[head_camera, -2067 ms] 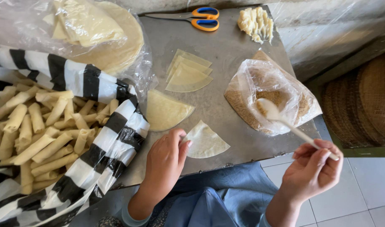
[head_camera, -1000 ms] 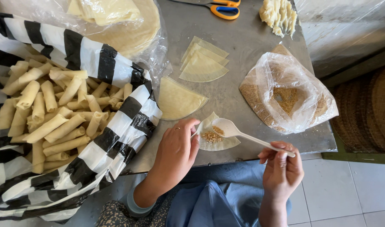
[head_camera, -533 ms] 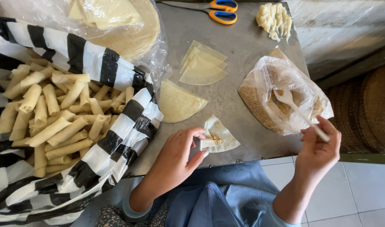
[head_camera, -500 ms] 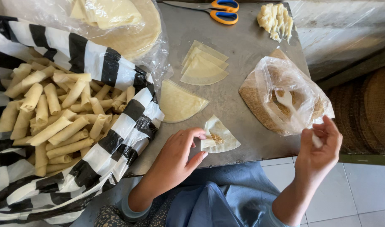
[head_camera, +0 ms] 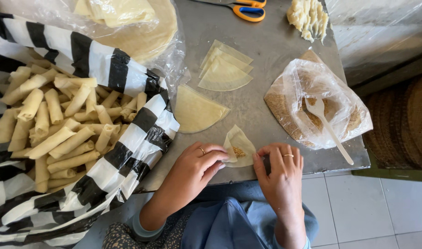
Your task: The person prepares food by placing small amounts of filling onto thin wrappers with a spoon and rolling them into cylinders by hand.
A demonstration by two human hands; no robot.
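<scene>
A pale wedge-shaped pastry wrapper [head_camera: 239, 142] with a spoonful of brown filling [head_camera: 239, 151] lies at the near edge of the grey metal table [head_camera: 266, 60]. My left hand [head_camera: 196, 165] pinches and folds its left edge over. My right hand [head_camera: 281, 169] touches its right edge with the fingertips. A white plastic spoon [head_camera: 329, 129] rests in a clear plastic bag of brown filling [head_camera: 312, 101] to the right.
Another wrapper [head_camera: 196, 109] and a small stack of wrappers [head_camera: 225, 69] lie further back. A black-and-white striped bag [head_camera: 142, 120] holds several finished rolls [head_camera: 59, 124]. Orange-handled scissors [head_camera: 248, 9], a bagged stack of round wrappers [head_camera: 142, 27] and a lump of pale dough [head_camera: 307, 16] sit at the far edge.
My right hand spooned filling onto the wrapper, put the spoon back in the bag and let go. It has come to the wrapper's right edge. My left hand now folds the left edge.
</scene>
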